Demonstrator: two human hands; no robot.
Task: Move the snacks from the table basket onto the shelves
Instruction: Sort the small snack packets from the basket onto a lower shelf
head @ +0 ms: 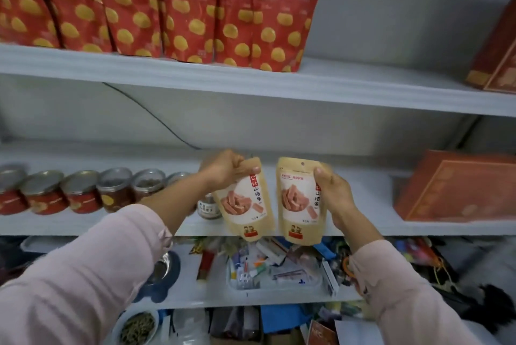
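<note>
The left hand (226,168) is curled round the top corner of a beige paper stand-up pouch printed with pinkish-red strips (245,205), with the thumb laid across the front of it. The right hand (332,191) is wrapped round the right edge of a second beige pouch of the same print (300,205), the thumb pressed on its front and the fingers hidden behind it. Both pouches are held side by side, just apart, in front of the white middle shelf (363,185); the left one is tilted, the right one is nearly upright. Whether either touches the shelf cannot be told. Pale pink knitted sleeves (83,275) are worn on both arms.

On the middle shelf, to the left, a row of short glass jars with metal lids and red labels (81,191) is lined up, and a smaller jar with a pale label (208,209) is partly covered by the left pouch. At the right end a flat orange-red cardboard box (458,188) is set. On the white upper shelf (363,85), red foil pouches dotted with yellow (279,18) are stood upright in a row, well apart from another orange-red box (497,46) at the far right. Below, a clear plastic tray of small mixed items (273,275) is seen on a lower shelf.
</note>
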